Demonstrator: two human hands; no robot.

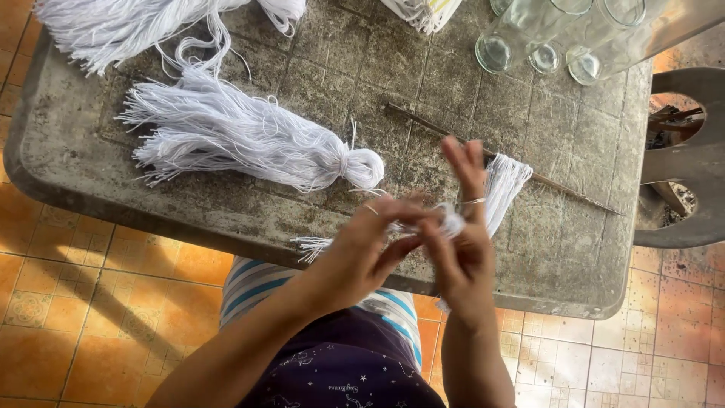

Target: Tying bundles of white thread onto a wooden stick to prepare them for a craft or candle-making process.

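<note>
On the tabletop (317, 219), a tied tassel (249, 136) lies at ten o'clock. At centre the left hand (362, 253) pinches a small thread bundle (453, 223); the right hand (462, 257) pinches it too, index raised. Loose strands could slip and fray apart. A stick (559, 185) lies at two o'clock, jars (529, 38) at one. No labels show.

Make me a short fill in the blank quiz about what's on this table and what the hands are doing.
1. Both hands work a small bundle of ____ thread.
2. A finished tassel lies on the ____ table.
3. At the table's far right corner stand clear ____ bottles.
4. A thin ____ lies slantwise behind the hands.

Missing words: white; grey; glass; stick
</note>
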